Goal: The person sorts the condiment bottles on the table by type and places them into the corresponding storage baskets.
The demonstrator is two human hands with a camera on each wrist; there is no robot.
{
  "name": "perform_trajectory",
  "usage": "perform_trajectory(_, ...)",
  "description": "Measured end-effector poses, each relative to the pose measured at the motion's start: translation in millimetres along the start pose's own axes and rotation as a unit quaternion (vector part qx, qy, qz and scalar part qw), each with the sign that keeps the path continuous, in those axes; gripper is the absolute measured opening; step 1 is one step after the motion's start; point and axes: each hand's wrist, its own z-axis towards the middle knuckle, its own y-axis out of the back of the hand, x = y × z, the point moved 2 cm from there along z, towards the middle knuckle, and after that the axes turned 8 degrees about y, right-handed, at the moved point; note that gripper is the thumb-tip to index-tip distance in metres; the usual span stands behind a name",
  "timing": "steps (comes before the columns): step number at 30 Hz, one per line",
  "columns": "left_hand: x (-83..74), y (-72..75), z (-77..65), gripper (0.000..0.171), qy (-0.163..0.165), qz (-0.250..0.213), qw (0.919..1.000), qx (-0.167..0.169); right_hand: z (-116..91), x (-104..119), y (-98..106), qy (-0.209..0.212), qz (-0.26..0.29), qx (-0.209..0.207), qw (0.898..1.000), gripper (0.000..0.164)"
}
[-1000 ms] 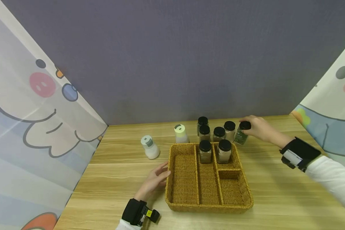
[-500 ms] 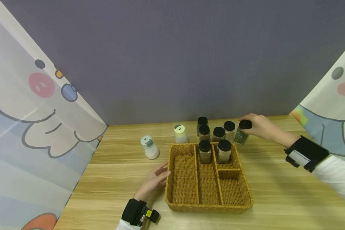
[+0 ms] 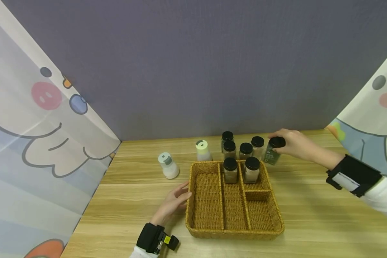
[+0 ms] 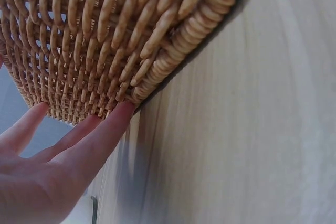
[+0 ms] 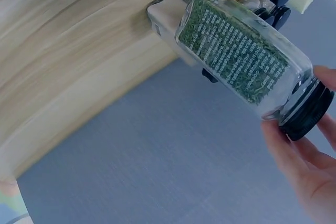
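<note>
My right hand (image 3: 295, 145) pinches the black lid of a clear spice jar (image 5: 236, 51) filled with green dried herbs. The jar stands nearly upright behind the basket's back right corner in the head view; in the right wrist view its printed label faces the camera. My left hand (image 3: 171, 205) is at the left side of a wicker basket (image 3: 204, 233). In the left wrist view its fingers (image 4: 107, 137) are extended, their tips against the woven wall. Two black-lidded jars are inside the basket: one jar (image 3: 230, 175) in the middle compartment, another jar (image 3: 251, 174) in the back right one.
Behind the basket stand several black-lidded jars, including a pale-filled jar (image 3: 257, 147) beside the held one. A yellow-topped white bottle (image 3: 204, 152) and a grey-topped white bottle (image 3: 169, 166) stand to the left. A grey panel (image 3: 213, 71) rises behind the table.
My right hand has shifted slightly to the right with the herb jar, widening its gap from the neighbouring pale jar. My left hand and the basket have stayed put.
</note>
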Motion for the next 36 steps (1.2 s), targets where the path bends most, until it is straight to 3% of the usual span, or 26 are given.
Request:
perform_trajectory(12,-1.4,-0.8,-0.8,0.064,-0.004,0.0,1.0,-0.001,-3,8,7,0.009,0.005,0.009,1.0,0.041)
perform_trajectory(36,0.6,-0.2,0.3,0.065,0.001,0.006,1.0,-0.007,-6,34,9,0.09,-0.01,-0.011,0.996,0.04)
